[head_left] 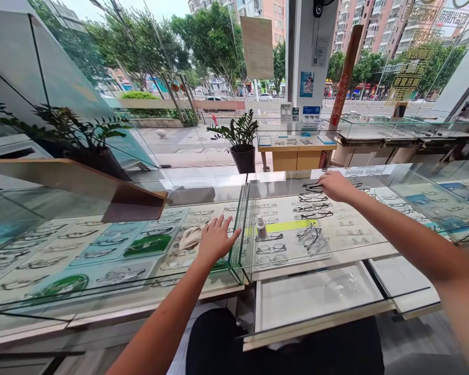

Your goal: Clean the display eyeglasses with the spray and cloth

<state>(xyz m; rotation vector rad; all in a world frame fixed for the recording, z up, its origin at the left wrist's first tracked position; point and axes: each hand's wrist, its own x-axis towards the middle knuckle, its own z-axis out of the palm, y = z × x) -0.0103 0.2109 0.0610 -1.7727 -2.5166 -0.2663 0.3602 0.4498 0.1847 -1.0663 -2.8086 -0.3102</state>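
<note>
My left hand (pixel 216 239) rests with fingers spread over the glass display case, beside a crumpled beige cloth (pixel 190 238). It holds nothing. Farther off, my right hand (pixel 335 186) is closed at the end of a pair of black eyeglasses (pixel 313 187), the farthest in a column of dark frames on the counter glass. Nearer me lie several dark-rimmed eyeglasses (pixel 313 214) and a small heap of clear and thin-rimmed eyeglasses (pixel 312 238). A small white bottle (pixel 261 228) stands to their left.
An open white drawer (pixel 316 297) juts out above my lap. More eyeglasses fill the case (pixel 152 232) at left. A wooden board (pixel 82 177) overhangs that case. Beyond the counter are a potted plant (pixel 242 148) and a wooden display table (pixel 297 156).
</note>
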